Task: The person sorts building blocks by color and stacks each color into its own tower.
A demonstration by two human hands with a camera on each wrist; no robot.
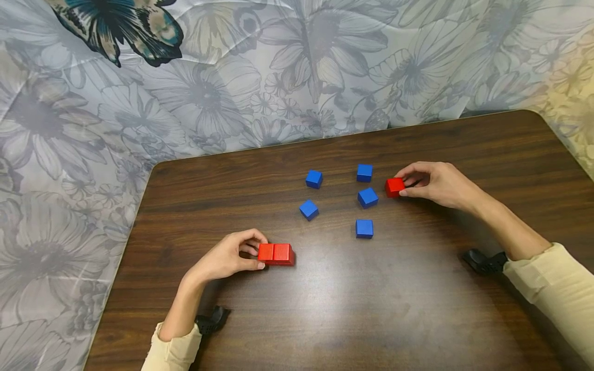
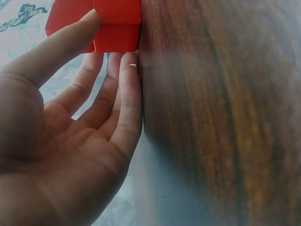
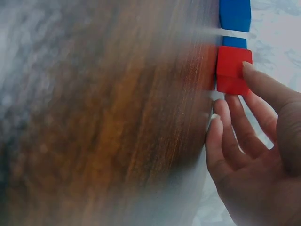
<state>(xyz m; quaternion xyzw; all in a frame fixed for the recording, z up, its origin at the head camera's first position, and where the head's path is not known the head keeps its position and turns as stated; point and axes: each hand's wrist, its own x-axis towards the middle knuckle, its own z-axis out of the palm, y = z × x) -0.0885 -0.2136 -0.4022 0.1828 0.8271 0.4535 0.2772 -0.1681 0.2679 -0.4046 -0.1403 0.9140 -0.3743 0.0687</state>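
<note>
Two red blocks [image 1: 282, 252] stand side by side, touching, left of the table's middle. My left hand [image 1: 228, 256] pinches the left one between thumb and fingers. In the left wrist view, the thumb lies along red faces [image 2: 117, 35] divided by a seam; whether any block is stacked there I cannot tell. Farther back on the right, my right hand [image 1: 441, 184] pinches a single red block [image 1: 394, 187]. That block [image 3: 233, 63] shows the thumb on one side in the right wrist view, with some fingertips partly hidden behind it. It sits at table level.
Several blue blocks [image 1: 368, 197] lie spread out between the hands, the closest just left of the right hand's red block. The dark wood table [image 1: 223, 185] ends at a patterned cloth [image 1: 209, 98] behind. Black wrist cameras [image 1: 482, 262] hang under both wrists.
</note>
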